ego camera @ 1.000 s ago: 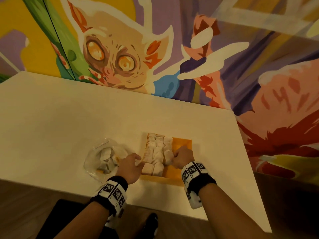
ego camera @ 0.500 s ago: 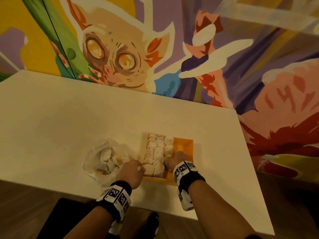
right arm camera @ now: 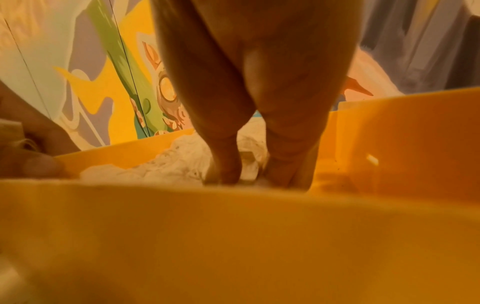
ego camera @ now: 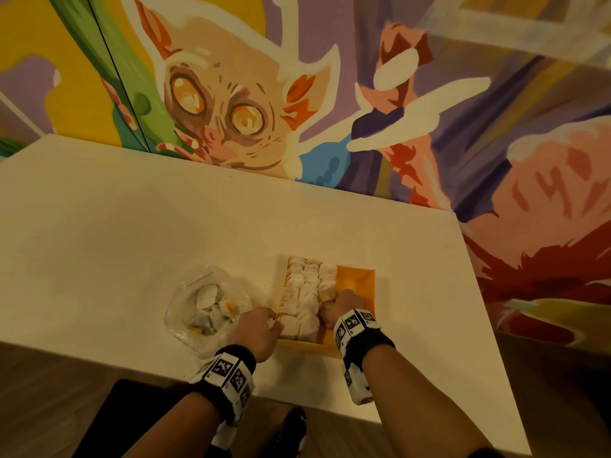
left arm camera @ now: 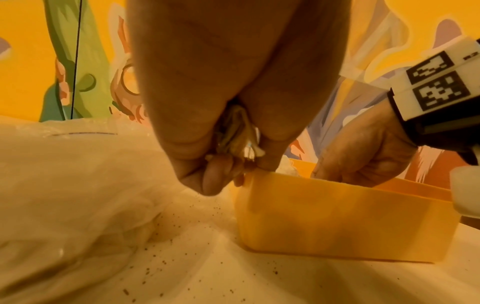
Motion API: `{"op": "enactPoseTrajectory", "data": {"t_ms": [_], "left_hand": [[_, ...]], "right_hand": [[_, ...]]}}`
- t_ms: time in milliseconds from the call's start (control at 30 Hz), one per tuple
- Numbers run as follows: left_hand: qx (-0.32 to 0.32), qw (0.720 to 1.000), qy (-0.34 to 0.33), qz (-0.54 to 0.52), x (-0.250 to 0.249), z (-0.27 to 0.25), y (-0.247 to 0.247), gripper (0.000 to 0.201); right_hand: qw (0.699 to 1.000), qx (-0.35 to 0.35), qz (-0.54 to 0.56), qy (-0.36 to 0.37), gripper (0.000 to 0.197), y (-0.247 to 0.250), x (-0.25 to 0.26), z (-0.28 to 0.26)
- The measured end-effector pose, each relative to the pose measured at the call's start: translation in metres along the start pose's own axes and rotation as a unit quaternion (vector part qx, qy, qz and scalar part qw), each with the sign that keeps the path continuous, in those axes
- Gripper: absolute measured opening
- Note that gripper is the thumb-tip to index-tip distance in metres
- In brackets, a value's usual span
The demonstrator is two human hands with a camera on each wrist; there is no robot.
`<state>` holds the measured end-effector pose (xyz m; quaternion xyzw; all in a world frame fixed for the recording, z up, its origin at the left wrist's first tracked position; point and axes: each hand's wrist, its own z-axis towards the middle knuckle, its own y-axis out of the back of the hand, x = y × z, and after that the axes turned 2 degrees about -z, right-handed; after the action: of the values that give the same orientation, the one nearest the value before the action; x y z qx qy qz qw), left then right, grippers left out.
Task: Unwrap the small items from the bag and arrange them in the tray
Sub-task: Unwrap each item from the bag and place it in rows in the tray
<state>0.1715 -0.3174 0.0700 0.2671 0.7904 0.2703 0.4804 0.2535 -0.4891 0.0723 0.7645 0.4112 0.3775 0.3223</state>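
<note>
An orange tray (ego camera: pixel 356 281) sits near the table's front edge, with rows of white unwrapped items (ego camera: pixel 305 289) filling its left part. My right hand (ego camera: pixel 325 309) is inside the tray, and in the right wrist view its thumb and finger pinch a white item (right arm camera: pixel 248 162) at the near end of the third row. My left hand (ego camera: pixel 274 320) rests against the tray's left near corner, its curled fingers gripping a crumpled wrapper (left arm camera: pixel 237 139). Just left of it lies a clear plastic bag (ego camera: pixel 201 305) with wrapped items inside.
The white table (ego camera: pixel 132 233) stretches wide to the left and back, ending at a painted mural wall (ego camera: pixel 297 94). Its front edge (ego camera: pixel 297 403) runs close under my wrists. Small crumbs (left arm camera: pixel 182 242) dot the surface between bag and tray.
My right hand has drawn a little toward the near end of the tray. The left hand has shifted slightly right, up to the tray's corner.
</note>
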Motion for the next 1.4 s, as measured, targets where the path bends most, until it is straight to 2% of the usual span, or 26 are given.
{"op": "enactPoseTrajectory", "data": {"t_ms": [100,200,233,333,400,467,567,700,833,1000,1167,1267,1400], "left_hand": [[-0.013,0.999,-0.010,-0.037,-0.007,-0.008,0.009,0.035],[-0.018,0.994,-0.029,-0.103,-0.014,-0.018,0.023,0.033],[-0.016,0.990,-0.037,-0.135,-0.016,-0.022,0.028,0.032],[0.021,0.963,-0.039,-0.267,-0.020,-0.032,0.039,0.036],[0.057,0.941,-0.042,-0.332,-0.023,-0.037,0.045,0.045],[0.086,0.924,-0.053,-0.369,-0.025,-0.041,0.049,0.055],[0.114,0.907,-0.080,-0.398,-0.028,-0.046,0.055,0.063],[0.137,0.895,-0.089,-0.414,-0.025,-0.047,0.059,0.070],[0.156,0.883,-0.082,-0.434,-0.027,-0.050,0.062,0.066],[0.162,0.869,-0.062,-0.464,-0.028,-0.054,0.061,0.041],[0.132,0.877,-0.072,-0.456,-0.029,-0.059,0.061,0.022],[0.125,0.881,-0.068,-0.452,-0.028,-0.058,0.061,0.022],[0.131,0.870,-0.069,-0.470,-0.026,-0.057,0.063,0.031]], "right_hand": [[1.000,0.007,0.023,0.001,0.034,0.004,-0.004,-0.004],[0.999,-0.008,0.049,0.011,0.053,0.009,-0.006,-0.009],[0.997,-0.019,0.065,0.030,0.050,0.011,-0.005,-0.011],[0.971,-0.057,0.179,0.151,0.016,0.016,0.002,-0.032],[0.939,-0.028,0.241,0.244,0.008,0.019,0.012,-0.053],[0.915,0.043,0.256,0.308,0.008,0.019,0.021,-0.069],[0.906,0.110,0.230,0.339,0.011,0.016,0.025,-0.077],[0.895,0.095,0.247,0.359,0.013,0.018,0.023,-0.083],[0.899,0.068,0.241,0.359,0.019,0.019,0.022,-0.089],[0.900,0.058,0.267,0.340,0.011,0.023,0.019,-0.092],[0.892,0.064,0.298,0.333,0.010,0.030,0.014,-0.096],[0.883,0.069,0.336,0.321,0.009,0.034,0.013,-0.099],[0.873,0.079,0.366,0.313,0.010,0.039,0.013,-0.099]]}}
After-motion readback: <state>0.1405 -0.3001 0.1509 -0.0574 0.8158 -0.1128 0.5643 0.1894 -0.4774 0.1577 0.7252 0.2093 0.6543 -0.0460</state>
